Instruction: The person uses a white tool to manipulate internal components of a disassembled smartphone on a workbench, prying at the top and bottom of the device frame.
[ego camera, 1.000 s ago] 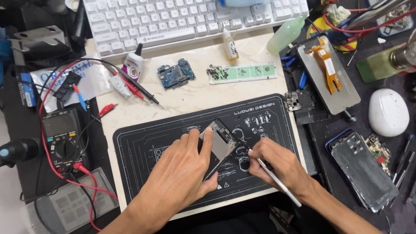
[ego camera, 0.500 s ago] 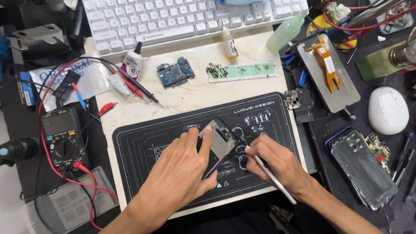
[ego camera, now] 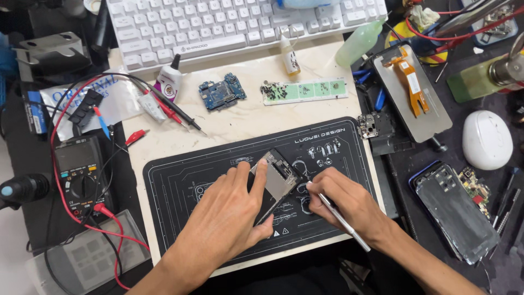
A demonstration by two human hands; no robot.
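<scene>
The opened phone [ego camera: 277,177] is pinned flat mid-mat [ego camera: 180,180] by the left hand [ego camera: 229,218], fingers spread over it; just right, thin tweezers [ego camera: 341,218] are pinched closed-fisted by the right hand [ego camera: 349,205], tip at the phone's edge.

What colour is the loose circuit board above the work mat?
Blue, on the circuit board; head view, the only one, shows it clearly.

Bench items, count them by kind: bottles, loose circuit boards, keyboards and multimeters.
Bottles: 3, glue bottle, dropper bottle, green bottle
Circuit boards: 2, blue board, small board
Keyboards: 1, white keyboard
Multimeters: 1, multimeter
Total: 7
</scene>
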